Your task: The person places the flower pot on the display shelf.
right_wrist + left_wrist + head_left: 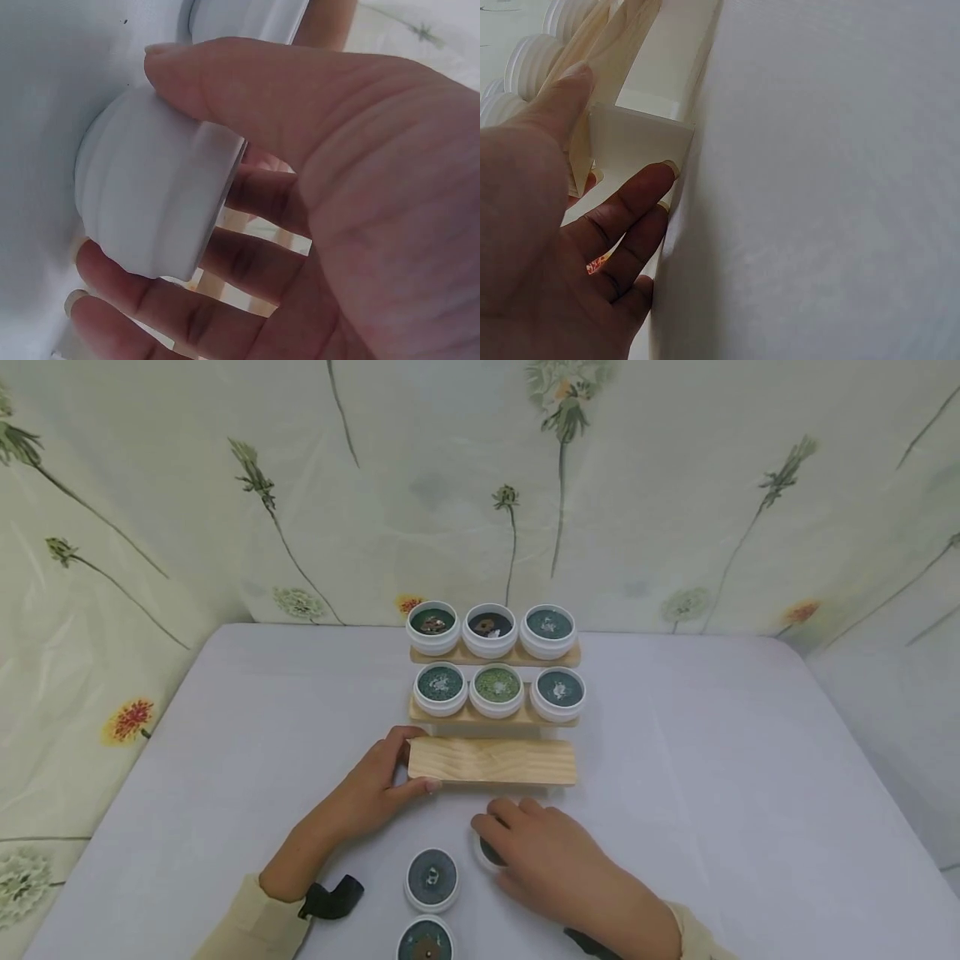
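A light wooden step (491,761), the lowest of a tiered display stand, has my left hand (372,785) at its left end. The thumb lies at its front edge and a finger behind it; in the left wrist view more fingers rest by the pale support (641,135) underneath. My right hand (551,860) grips a round white jar (150,187) from above, thumb on one side and fingers on the other. Its dark top is mostly hidden by the hand in the head view. To its left stands a white jar with a grey-blue top (432,878).
Another jar with a brown figure on top (425,941) is cut off at the bottom edge. Three jars stand on the middle step (472,715) and three on the back step (472,655). A white cloth (712,793) covers the table; a flower-printed curtain (435,527) hangs behind.
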The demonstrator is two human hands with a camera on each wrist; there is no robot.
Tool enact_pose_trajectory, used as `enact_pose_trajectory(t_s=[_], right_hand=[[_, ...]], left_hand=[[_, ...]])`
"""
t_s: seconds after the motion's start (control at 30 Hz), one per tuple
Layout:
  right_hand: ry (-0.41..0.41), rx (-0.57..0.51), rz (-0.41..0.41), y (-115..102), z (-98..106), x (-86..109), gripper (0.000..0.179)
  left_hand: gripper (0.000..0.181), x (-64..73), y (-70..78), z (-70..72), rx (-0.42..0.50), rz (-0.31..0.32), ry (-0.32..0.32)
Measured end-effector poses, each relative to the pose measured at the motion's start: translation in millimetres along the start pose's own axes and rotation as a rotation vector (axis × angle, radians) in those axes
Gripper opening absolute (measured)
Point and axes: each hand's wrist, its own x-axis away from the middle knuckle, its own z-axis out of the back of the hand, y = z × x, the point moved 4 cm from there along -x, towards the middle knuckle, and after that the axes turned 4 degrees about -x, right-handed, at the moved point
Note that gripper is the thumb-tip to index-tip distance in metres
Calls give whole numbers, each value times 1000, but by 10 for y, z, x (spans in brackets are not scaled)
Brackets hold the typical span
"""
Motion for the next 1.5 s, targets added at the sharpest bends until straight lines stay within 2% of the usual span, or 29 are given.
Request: enact_pose_trajectory(t_s=[0.13,0.23,0.6,0.9,1.0,1.5], right_hand=[[-17,-2,-6,31,19,30,54],[11,-18,-7,43,60,50,55],[176,-35,-47,118,348,80,57],[367,13,-155,282,511,103,63],[398,16,-187,349,521,110,65],[353,11,-322,546,453,83,66]], left_hand=[[67,4,3,8,7,-5,2],[67,9,14,16,8,-7,5],[66,16,15,3,-6,7,3],[68,20,-2,0,-11,29,-2],[68,20,0,2,-5,26,-3],[68,22,0,3,-1,43,-9]])
